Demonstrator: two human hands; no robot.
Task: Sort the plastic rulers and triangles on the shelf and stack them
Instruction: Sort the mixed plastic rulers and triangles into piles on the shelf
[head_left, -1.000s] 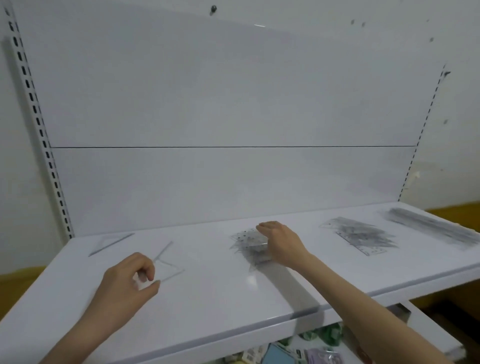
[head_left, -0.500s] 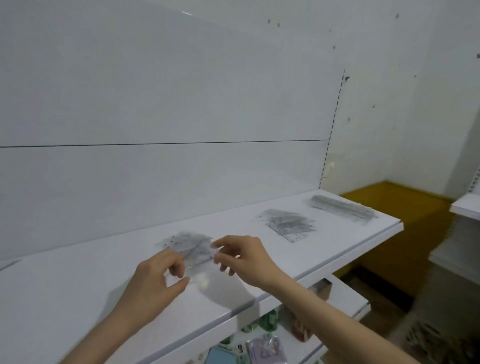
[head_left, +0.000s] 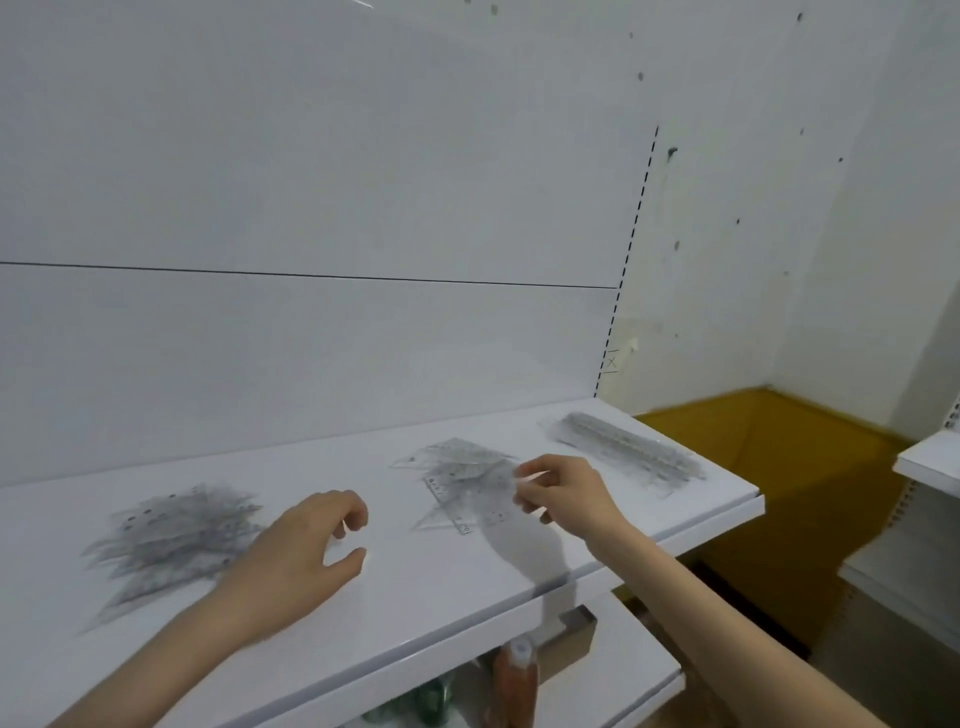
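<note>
Since half a second ago your hands have parted: the left hand (head_left: 306, 556) has let go and dropped back, while the right hand (head_left: 566, 493) has carried the clear piece (head_left: 534, 475) over to the middle pile (head_left: 457, 475).

At the left of the smooth white shelf (head_left: 415, 587) lies the left pile (head_left: 171, 540), a loose grey fan of see-through triangles with pointed corners sticking out. Just right of it your left hand hovers palm down, fingers loosely curled, thumb apart, holding nothing. Bare shelf lies between that hand and the middle pile, another heap of transparent triangles with printed scales. Your right hand pinches the clear piece between thumb and fingertips at that pile's near right edge; its shape is too faint to tell. Far right, near the shelf's end, sits the ruler pile (head_left: 623, 449), long straight strips lying parallel. The shelf's front edge runs close under both wrists
</note>
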